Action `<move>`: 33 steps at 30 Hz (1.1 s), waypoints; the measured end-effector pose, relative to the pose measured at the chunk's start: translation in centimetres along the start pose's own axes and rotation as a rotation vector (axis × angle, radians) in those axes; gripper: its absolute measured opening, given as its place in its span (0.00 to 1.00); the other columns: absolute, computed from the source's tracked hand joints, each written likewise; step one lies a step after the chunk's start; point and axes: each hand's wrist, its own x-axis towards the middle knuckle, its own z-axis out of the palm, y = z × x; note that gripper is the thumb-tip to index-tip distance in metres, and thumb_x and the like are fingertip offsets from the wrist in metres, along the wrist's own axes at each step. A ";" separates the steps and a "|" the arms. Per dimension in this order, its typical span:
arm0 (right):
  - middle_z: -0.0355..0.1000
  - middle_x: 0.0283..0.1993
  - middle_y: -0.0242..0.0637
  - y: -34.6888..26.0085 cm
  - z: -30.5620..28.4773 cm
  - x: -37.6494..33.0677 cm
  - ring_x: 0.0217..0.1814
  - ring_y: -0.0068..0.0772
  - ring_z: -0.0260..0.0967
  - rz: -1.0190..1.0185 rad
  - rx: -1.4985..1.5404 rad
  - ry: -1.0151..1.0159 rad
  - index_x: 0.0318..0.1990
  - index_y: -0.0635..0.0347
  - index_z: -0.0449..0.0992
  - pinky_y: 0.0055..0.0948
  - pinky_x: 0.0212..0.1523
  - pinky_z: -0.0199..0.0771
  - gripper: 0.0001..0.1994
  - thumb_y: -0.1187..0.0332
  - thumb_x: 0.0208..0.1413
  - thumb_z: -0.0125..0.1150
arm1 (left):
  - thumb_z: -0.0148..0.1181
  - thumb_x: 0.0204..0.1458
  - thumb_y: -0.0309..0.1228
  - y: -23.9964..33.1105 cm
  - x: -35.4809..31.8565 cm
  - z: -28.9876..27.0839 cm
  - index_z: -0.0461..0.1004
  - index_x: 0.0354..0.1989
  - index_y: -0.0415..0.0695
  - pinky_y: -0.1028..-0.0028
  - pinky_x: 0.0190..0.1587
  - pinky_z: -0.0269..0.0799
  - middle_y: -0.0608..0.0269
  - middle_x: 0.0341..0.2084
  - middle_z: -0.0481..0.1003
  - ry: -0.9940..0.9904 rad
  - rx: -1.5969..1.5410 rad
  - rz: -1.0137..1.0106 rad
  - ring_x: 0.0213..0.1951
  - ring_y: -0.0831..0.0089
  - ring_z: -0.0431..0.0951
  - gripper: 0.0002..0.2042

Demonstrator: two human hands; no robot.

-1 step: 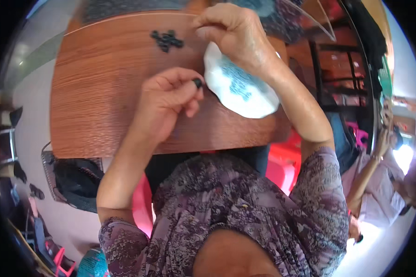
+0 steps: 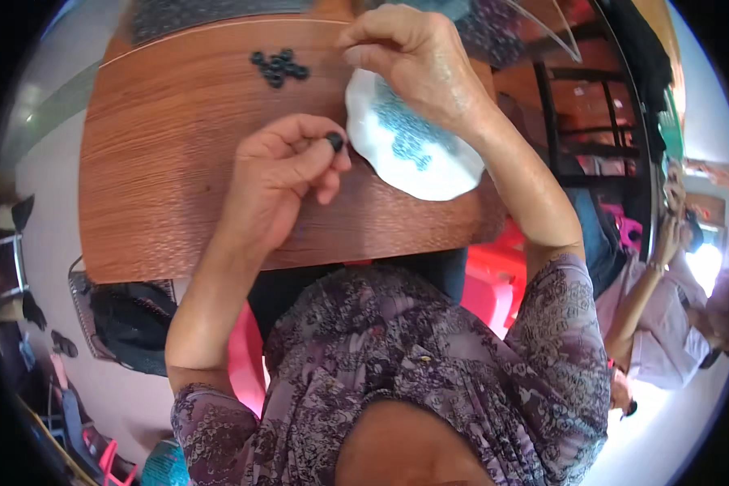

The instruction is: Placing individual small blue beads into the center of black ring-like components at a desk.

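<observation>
Between the thumb and fingers of my left hand (image 2: pixel 287 170) is a small round black bead (image 2: pixel 334 142), held above the wooden table (image 2: pixel 170 162). My right hand (image 2: pixel 413 61) is raised at the table's far side, thumb and forefinger pinched together. Whatever those fingertips hold, if anything, is too fine to make out. Under my right hand and wrist, a white wavy-rimmed plate (image 2: pixel 437 188) carries many tiny blue-grey pieces (image 2: pixel 409 134), partly covered by the hand. A loose cluster of black beads (image 2: pixel 279 66) lies on the table beyond my left hand.
A black wire-framed basket with dark contents (image 2: pixel 125 320) stands on the floor to the left of the table. Dark rails of a rack (image 2: pixel 591 121) rise at the right. Another person (image 2: pixel 664 324) is farther right. A red-pink stool (image 2: pixel 490 292) shows below the table's near edge.
The view has shifted slightly, so the table, plate and bead cluster appear a little farther left. Both hands keep nearly the same pose, and the left still pinches the bead.
</observation>
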 end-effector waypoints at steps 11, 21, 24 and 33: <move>0.72 0.27 0.33 1.3 -4.6 -10.2 0.32 0.27 0.68 0.221 0.067 -0.201 0.32 0.63 0.79 0.26 0.35 0.67 0.05 0.77 0.45 0.62 | 0.55 0.53 0.24 -0.5 0.1 0.2 0.71 0.40 0.33 0.80 0.26 0.67 0.58 0.27 0.75 0.004 0.054 0.049 0.25 0.78 0.73 0.09; 0.71 0.25 0.34 1.3 -3.6 -12.4 0.31 0.30 0.67 0.185 -0.102 -0.164 0.32 0.62 0.79 0.29 0.33 0.68 0.09 0.81 0.39 0.63 | 0.56 0.53 0.25 -0.6 0.1 0.0 0.71 0.40 0.33 0.79 0.26 0.65 0.58 0.27 0.74 -0.009 0.024 0.030 0.25 0.78 0.72 0.09; 0.71 0.25 0.35 1.6 -3.2 -12.5 0.31 0.32 0.68 0.163 -0.127 -0.154 0.32 0.63 0.79 0.30 0.33 0.68 0.08 0.80 0.40 0.63 | 0.56 0.53 0.25 -0.6 0.1 -0.1 0.71 0.40 0.33 0.79 0.26 0.65 0.59 0.27 0.74 -0.004 0.034 0.031 0.25 0.78 0.72 0.09; 0.71 0.27 0.37 1.8 -3.0 -12.6 0.31 0.33 0.69 0.160 -0.106 -0.160 0.31 0.65 0.76 0.30 0.32 0.69 0.06 0.80 0.42 0.62 | 0.55 0.53 0.25 -0.6 0.1 -0.1 0.71 0.40 0.33 0.79 0.26 0.65 0.58 0.26 0.74 -0.004 0.027 0.026 0.24 0.78 0.72 0.09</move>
